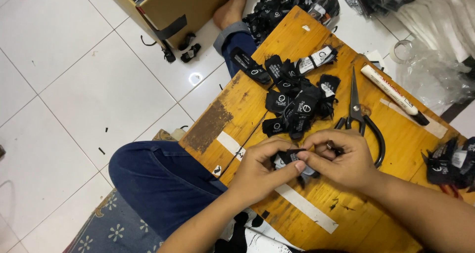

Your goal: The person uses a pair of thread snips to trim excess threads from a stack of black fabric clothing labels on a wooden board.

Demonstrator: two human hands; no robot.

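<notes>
On the low wooden surface (257, 104), just in front of the person's knees, both hands meet over one small black fabric label (293, 156). The left hand (260, 171) pinches its near edge between thumb and forefinger, and the right hand (344, 159) closes on the other side, fingers curled around it; neither hand is free. The label sits between the fingertips, raised slightly off the wood or just touching it; which of the two I cannot tell.

Judging by how things lie, the work looks to be somewhere in its middle. A loose heap of black labels (297, 102) lies just beyond the hands, tumbled and unsorted, and seems not yet handled. A smaller bunch of labels (452, 164) rests at the right edge of the surface, well apart from the heap, and may be the finished ones, though nothing shows this for certain. More black pieces (292, 5) are piled on the floor past the far corner, so a good deal appears left.

Black scissors (358, 114) lie shut beside the right hand, untouched, with a white marker (393, 94) further off. A cardboard box (173, 5) stands on the white tiles. The person's jeans (163, 184) show under the near edge.
</notes>
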